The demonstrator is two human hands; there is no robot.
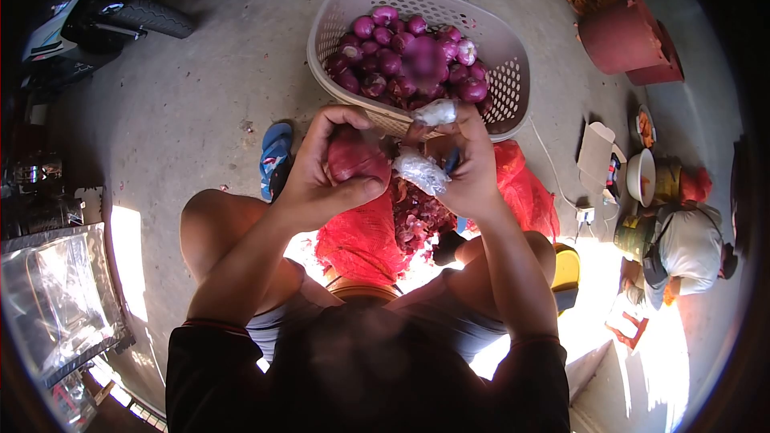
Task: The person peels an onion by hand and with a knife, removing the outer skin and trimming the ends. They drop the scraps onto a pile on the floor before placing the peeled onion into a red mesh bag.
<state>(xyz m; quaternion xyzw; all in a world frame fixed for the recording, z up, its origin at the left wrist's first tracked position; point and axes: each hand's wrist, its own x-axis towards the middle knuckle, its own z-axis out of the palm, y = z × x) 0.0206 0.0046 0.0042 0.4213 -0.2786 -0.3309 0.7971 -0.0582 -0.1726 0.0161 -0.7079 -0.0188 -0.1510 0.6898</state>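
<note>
My left hand [314, 180] is wrapped round a large red onion [358, 162], its dry skin dark and smooth. Close beside it, my right hand [475, 172] has its fingers curled in, with white plastic wrapping [421, 172] around the thumb and more on a fingertip. A small blue-handled tool [451, 161] shows within that hand; its working end is hidden. Beyond both hands stands a grey perforated basket [509, 92] of peeled purple onions [391, 62]. Loose onion skins [419, 223] lie under my hands, between red mesh bags [361, 240].
A blue sandal [276, 156] is by my left leg. At right are a red tub [622, 36], a white bowl [641, 177], a cardboard box [597, 156] and a cable. Another person [688, 248] bends there. A motorcycle wheel [148, 18] is at upper left.
</note>
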